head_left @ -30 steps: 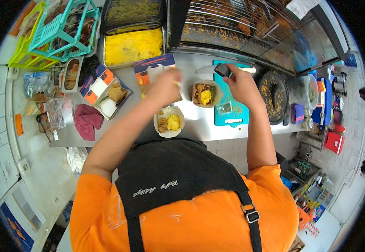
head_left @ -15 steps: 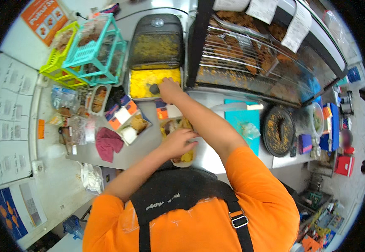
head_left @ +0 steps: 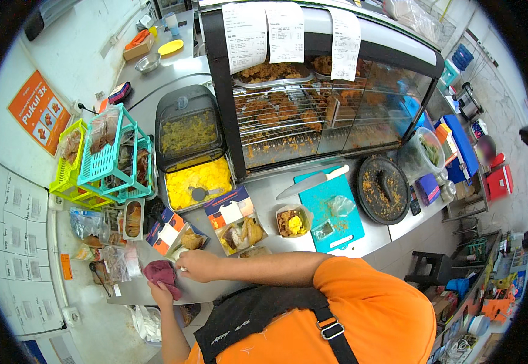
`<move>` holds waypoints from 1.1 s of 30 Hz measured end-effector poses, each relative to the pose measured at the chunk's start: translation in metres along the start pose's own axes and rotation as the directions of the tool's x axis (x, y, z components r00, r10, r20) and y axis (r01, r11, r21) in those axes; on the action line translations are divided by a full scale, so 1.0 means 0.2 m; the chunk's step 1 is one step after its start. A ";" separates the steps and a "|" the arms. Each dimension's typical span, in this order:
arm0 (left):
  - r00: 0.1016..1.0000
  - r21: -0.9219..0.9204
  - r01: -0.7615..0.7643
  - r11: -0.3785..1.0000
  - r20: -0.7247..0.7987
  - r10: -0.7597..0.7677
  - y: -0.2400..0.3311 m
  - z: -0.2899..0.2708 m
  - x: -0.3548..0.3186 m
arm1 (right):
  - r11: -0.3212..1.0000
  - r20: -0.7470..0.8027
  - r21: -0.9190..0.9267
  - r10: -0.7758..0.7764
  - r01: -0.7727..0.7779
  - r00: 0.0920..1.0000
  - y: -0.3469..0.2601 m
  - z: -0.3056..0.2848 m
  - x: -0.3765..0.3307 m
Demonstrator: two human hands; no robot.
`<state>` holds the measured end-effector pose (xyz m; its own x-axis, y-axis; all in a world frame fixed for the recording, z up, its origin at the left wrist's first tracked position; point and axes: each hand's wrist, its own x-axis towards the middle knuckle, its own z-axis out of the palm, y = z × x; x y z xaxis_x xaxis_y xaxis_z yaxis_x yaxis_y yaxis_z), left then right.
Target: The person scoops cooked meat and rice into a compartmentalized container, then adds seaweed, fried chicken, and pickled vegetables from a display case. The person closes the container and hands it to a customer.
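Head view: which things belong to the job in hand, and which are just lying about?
Seem in use:
cloth, held in the left hand
open box near the right hand

Seem just lying about:
knife, partly on the board
mortar
teal baskets

Maroon cloth (head_left: 160, 275) in left fingers (head_left: 160, 294)

left hand (head_left: 162, 295): fingers partly hidden by cloth (head_left: 161, 276) | food box (head_left: 255, 251): partly covered by right forearm (head_left: 270, 267) | receipts (head_left: 286, 33): print too small to read | orange shirt (head_left: 385, 309): cut off by lower edge
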<state>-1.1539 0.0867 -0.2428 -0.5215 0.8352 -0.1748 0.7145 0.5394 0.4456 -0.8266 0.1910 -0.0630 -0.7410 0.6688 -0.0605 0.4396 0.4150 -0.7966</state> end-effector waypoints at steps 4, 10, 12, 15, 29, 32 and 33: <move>0.938 -0.592 0.058 0.804 0.307 0.159 0.28 -0.23 -0.26 | 0.998 -0.135 0.034 -0.042 0.046 0.990 -0.05 0.15 -0.08; 0.882 -0.628 0.171 0.759 0.441 0.167 0.57 -0.44 -0.59 | 0.974 0.036 0.039 -0.225 0.224 0.974 -0.07 0.21 -0.13; 0.969 -0.433 -0.067 0.899 0.186 0.161 0.52 -0.43 -0.51 | 0.953 -0.010 0.132 -0.275 0.274 0.961 -0.03 0.13 -0.19; 0.987 -0.146 -0.158 0.977 -0.057 0.151 0.37 -0.42 -0.34 | 0.948 -0.395 0.090 -0.248 0.306 0.885 0.10 -0.06 -0.47; 0.651 -0.286 -0.696 0.658 0.135 0.747 1.69 0.14 -1.01 | 0.766 -0.556 -0.285 0.357 -0.576 0.750 1.18 -0.35 -2.03; 0.691 -0.271 -0.675 0.686 0.093 0.717 1.79 0.18 -1.02 | 0.688 -0.481 -0.325 0.471 -0.649 0.740 1.20 -0.31 -2.06; 0.715 -0.279 -0.656 0.701 0.067 0.696 1.79 0.19 -1.00 | 0.692 -0.456 -0.319 0.488 -0.648 0.745 1.21 -0.33 -2.06</move>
<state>-0.7752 0.1170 -0.0814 0.1558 0.9797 0.1262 0.7131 -0.1999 0.6720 -0.3812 0.0562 -0.1916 -0.1060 0.9815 -0.1595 0.9461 0.0502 -0.3199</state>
